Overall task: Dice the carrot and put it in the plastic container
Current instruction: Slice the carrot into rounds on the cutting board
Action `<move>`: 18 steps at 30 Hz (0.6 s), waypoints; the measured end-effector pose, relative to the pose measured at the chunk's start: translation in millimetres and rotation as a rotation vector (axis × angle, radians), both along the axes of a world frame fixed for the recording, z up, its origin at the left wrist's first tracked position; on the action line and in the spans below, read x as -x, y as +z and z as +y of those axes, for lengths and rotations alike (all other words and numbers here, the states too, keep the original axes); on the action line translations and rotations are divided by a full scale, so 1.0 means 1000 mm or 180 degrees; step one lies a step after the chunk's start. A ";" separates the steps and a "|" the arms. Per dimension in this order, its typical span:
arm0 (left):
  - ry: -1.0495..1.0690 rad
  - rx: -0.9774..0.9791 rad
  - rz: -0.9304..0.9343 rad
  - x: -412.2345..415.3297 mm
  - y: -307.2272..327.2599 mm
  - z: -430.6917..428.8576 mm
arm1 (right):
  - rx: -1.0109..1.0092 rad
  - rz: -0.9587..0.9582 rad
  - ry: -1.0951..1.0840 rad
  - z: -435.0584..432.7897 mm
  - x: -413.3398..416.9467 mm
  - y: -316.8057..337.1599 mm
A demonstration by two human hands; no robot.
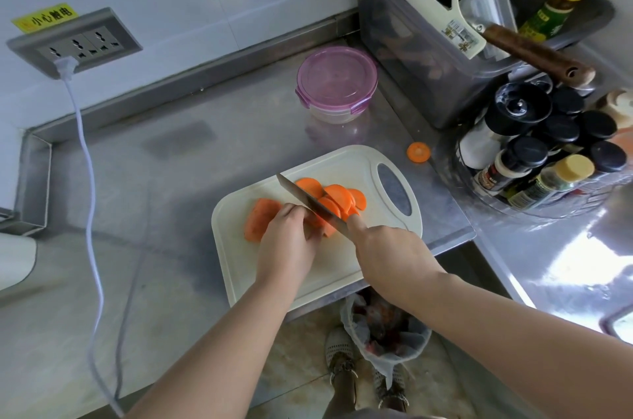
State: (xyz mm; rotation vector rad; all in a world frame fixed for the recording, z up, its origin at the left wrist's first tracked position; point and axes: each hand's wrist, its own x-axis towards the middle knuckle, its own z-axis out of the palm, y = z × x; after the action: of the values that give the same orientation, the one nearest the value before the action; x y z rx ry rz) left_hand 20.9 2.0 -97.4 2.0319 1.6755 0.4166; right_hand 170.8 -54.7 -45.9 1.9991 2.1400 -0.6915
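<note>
Left hand (286,237) curls fingertips on carrot (260,218), uncut length running far-left; right hand (383,247) clamps knife (308,201), blade just right of those fingertips.

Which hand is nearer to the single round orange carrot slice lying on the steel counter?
Right. The right hand is below-left of the round orange carrot slice; the left hand is farther left.
</note>
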 end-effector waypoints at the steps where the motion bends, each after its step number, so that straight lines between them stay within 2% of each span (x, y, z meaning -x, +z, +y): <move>1: 0.0006 -0.0010 -0.0010 0.000 -0.001 0.000 | 0.0019 -0.0026 0.0011 0.000 0.000 0.002; 18: 0.0042 -0.0043 -0.0052 -0.001 -0.001 -0.001 | 0.0092 0.0048 0.0067 0.002 -0.001 0.004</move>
State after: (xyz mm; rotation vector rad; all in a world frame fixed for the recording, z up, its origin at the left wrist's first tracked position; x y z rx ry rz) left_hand 22.0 1.1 -97.9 2.0228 1.6816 0.4491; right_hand 171.9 -52.3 -42.0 1.9603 2.1435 -0.7322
